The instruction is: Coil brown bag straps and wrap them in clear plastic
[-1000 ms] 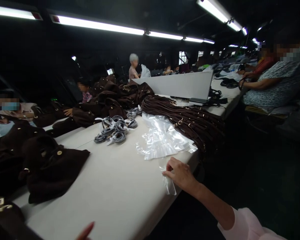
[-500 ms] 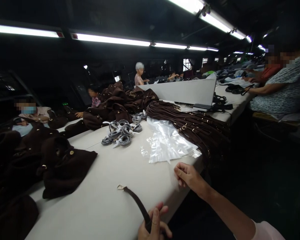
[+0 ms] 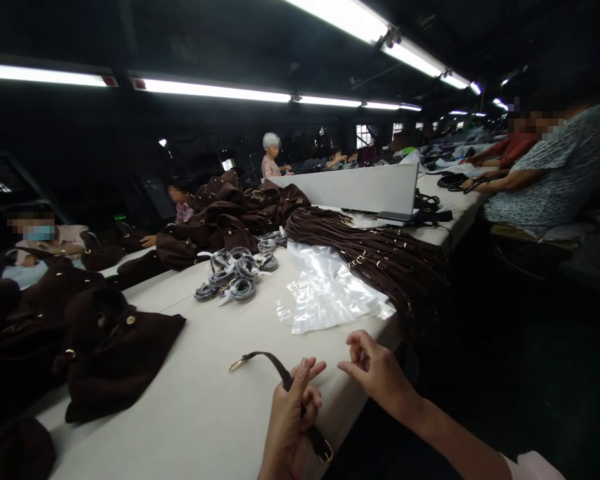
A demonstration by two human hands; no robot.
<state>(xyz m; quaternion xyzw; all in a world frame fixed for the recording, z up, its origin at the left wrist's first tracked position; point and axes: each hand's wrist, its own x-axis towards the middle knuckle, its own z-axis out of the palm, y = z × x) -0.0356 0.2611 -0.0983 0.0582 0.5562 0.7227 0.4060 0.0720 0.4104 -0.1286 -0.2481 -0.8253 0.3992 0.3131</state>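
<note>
My left hand [image 3: 289, 421] grips a dark brown strap [image 3: 275, 363] near the table's front edge. The strap has a gold clasp at its far end and a gold buckle [image 3: 325, 453] by my wrist. My right hand [image 3: 375, 370] hovers just right of it, fingers curled in a loose pinch; what it holds, if anything, I cannot make out. A pile of clear plastic bags [image 3: 325, 290] lies just beyond both hands.
A large bundle of brown straps [image 3: 380, 257] hangs over the table's right edge. Coiled grey rings [image 3: 233, 270] sit mid-table. Dark brown bags [image 3: 110, 347] lie at left and further back [image 3: 230, 207]. A white divider board [image 3: 355, 187] stands behind. Other people sit around the tables.
My left hand came up into view with the brown strap and raised it over the table. My right hand left the plastic bag and moved toward my left hand.
</note>
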